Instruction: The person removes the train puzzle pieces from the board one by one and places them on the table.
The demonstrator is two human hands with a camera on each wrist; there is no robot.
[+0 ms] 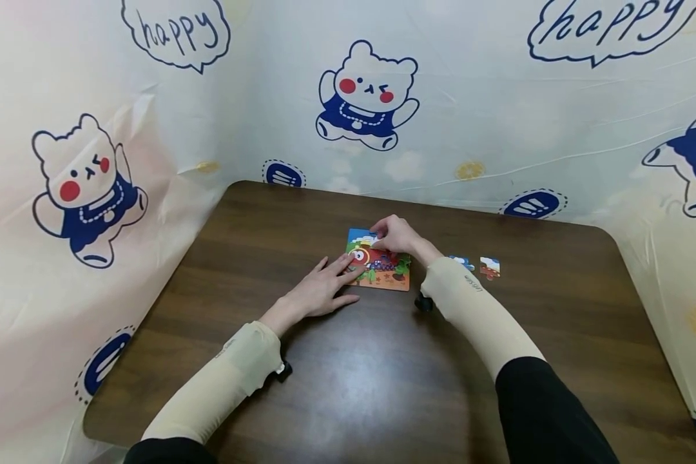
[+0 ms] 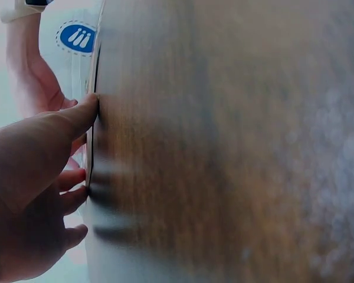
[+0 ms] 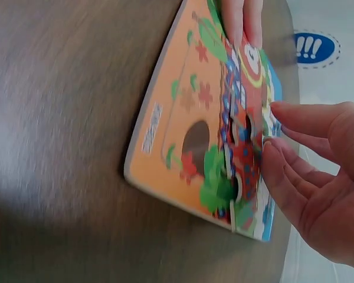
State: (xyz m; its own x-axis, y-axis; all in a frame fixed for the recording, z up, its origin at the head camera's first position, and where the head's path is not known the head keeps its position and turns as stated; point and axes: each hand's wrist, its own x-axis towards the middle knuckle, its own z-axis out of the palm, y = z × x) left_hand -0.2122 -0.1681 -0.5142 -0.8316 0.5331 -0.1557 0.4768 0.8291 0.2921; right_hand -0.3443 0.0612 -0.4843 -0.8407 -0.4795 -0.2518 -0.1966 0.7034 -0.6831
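A jigsaw puzzle board (image 1: 400,281) with a red cartoon creature lies on the table. My left hand (image 1: 319,288) rests flat at its left side, fingers spread, some on the picture and the thumb on the tabletop. Over the upper part of the board, my right hand (image 1: 399,235) pinches a puzzle piece between thumb and fingertips; the fingers mostly hide the piece. In the right wrist view, some piece edges stand slightly raised on the board (image 3: 171,118), beside the right hand (image 3: 324,171). The left wrist view shows the left hand (image 2: 35,171) at the board's edge.
Two loose puzzle pieces lie right of the board: a blue one (image 1: 463,262), partly behind the right forearm, and a blue, white and red one (image 1: 490,267). The brown table (image 1: 348,386) backs onto a printed cloth (image 1: 475,116) with bear drawings.
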